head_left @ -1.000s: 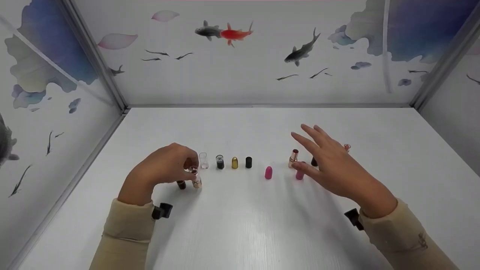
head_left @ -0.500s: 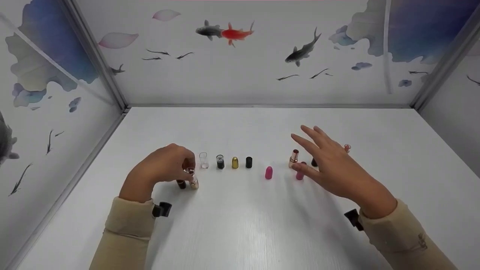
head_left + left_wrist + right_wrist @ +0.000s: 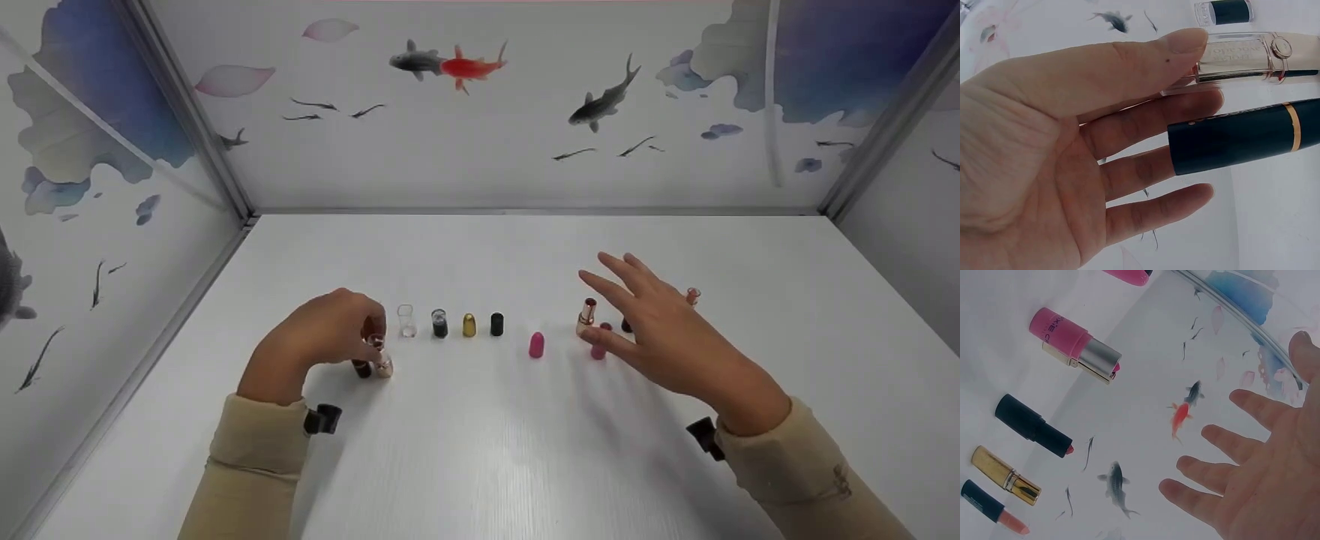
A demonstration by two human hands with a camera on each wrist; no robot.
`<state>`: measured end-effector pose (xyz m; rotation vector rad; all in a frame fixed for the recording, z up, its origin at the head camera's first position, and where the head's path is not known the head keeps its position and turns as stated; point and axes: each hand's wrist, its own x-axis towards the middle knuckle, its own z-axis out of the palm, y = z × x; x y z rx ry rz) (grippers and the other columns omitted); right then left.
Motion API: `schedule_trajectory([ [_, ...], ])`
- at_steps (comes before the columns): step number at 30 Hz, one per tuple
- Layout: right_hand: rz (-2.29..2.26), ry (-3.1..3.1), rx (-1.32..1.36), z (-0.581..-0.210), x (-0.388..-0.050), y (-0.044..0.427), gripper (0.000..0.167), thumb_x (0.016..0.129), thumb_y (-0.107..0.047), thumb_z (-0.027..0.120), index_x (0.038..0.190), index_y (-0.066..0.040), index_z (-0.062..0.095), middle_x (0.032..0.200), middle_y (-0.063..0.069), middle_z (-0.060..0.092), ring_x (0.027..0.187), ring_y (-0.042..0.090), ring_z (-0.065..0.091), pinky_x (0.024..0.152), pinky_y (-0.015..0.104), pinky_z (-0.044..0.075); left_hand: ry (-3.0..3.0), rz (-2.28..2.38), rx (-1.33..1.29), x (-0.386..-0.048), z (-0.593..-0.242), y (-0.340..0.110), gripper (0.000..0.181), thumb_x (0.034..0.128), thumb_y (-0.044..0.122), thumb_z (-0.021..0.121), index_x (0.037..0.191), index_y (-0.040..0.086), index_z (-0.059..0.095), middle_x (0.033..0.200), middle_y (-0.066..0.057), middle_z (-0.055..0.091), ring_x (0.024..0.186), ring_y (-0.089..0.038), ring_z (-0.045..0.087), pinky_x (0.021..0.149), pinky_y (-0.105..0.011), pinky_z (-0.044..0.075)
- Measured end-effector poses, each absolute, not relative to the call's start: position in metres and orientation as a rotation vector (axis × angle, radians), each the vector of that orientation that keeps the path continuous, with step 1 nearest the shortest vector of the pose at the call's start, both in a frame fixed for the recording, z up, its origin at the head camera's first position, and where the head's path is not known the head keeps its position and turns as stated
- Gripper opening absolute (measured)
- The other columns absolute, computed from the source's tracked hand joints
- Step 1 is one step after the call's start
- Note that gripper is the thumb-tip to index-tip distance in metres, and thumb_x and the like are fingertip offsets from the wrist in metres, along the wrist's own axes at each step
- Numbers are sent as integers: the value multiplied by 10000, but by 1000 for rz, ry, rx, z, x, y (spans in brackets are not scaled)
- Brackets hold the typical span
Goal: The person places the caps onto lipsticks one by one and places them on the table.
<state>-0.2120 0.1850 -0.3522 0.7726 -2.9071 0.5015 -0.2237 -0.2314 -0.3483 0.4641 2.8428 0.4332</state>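
My left hand (image 3: pixel 322 330) pinches a clear-capped lipstick (image 3: pixel 1235 59) with a pale base between thumb and index finger. Close beside it stands a black lipstick (image 3: pixel 1224 138) with a gold ring; in the left wrist view it covers part of the middle and ring fingers. My right hand (image 3: pixel 667 341) hovers, fingers spread, over uncapped lipsticks. Near its thumb are a pink lipstick (image 3: pixel 1061 332) with a silver collar and a rose-gold lipstick (image 3: pixel 588 316). The right wrist view also has a black lipstick (image 3: pixel 1030 422), a gold one (image 3: pixel 1002 473) and a dark-based coral one (image 3: pixel 994 506).
Between the hands stand a clear cap (image 3: pixel 406 321), a dark cap with a clear top (image 3: pixel 439 324), a gold cap (image 3: pixel 469 325), a black cap (image 3: pixel 496 324) and a pink cap (image 3: pixel 536 345). Printed walls enclose the white table (image 3: pixel 480 465) at the back and sides.
My left hand has shifted the clear-capped lipstick slightly left, closer to the black lipstick with the gold ring. The right hand has stayed nearly still.
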Motion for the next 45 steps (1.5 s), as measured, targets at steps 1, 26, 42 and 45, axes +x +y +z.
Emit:
schedule_trajectory([
  [1,502,-2910,770,-352,-212,185,725,1058,-517,637,1681,-279,354,1771,46,216,1636,384,137,1087,884,213,2844,427,463,-224,-348,-231,149,873,134,887,925,133,747,897,-12,662,845,-208,586,735,-395,500],
  [26,497,-2933,755,-354,-212,185,730,1056,-524,637,1684,-299,341,1774,44,205,1636,390,126,1105,882,181,3015,479,557,-214,-339,-214,340,978,255,806,1266,84,746,1176,-72,725,1121,-292,665,939,-493,562],
  [42,460,-2919,759,-351,-214,185,746,1045,-506,665,1682,-279,349,1767,77,220,1628,413,145,1094,881,207,3189,873,1024,-215,-350,-113,500,940,205,854,1394,105,670,1327,-42,662,1243,-217,633,1028,-337,558],
  [45,464,-2906,767,-349,-214,185,756,1037,-493,684,1679,-266,357,1766,81,222,1624,423,153,1052,905,223,3174,774,1017,-222,-355,-88,573,919,252,878,1429,120,651,1351,-47,637,1275,-205,613,1043,-315,553],
])
